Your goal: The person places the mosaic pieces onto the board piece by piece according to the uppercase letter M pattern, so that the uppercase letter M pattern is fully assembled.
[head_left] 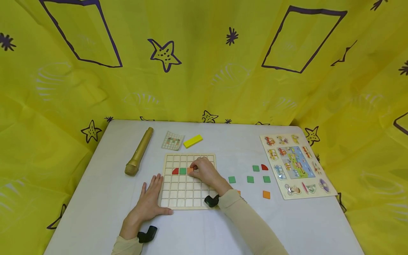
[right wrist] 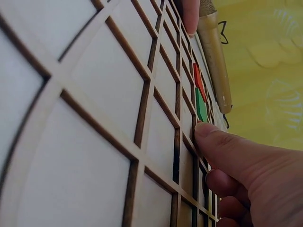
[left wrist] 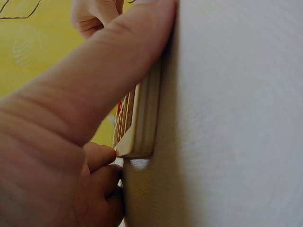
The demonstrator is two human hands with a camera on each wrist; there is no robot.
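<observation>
At three o'clock off grid board (head_left: 181, 194), head view only: picture puzzle (head_left: 330, 193). Board holds red tile (head_left: 175, 171), green tile (head_left: 182, 171); right grip (head_left: 205, 171) pinches orange tile (head_left: 190, 170); left grip (head_left: 148, 203) spread at eight.

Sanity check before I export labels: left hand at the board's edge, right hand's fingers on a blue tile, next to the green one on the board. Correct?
Not quite: the tile is orange, not blue, as the head view shows. The right hand has its fingers on the orange tile. The rest stands.
</observation>
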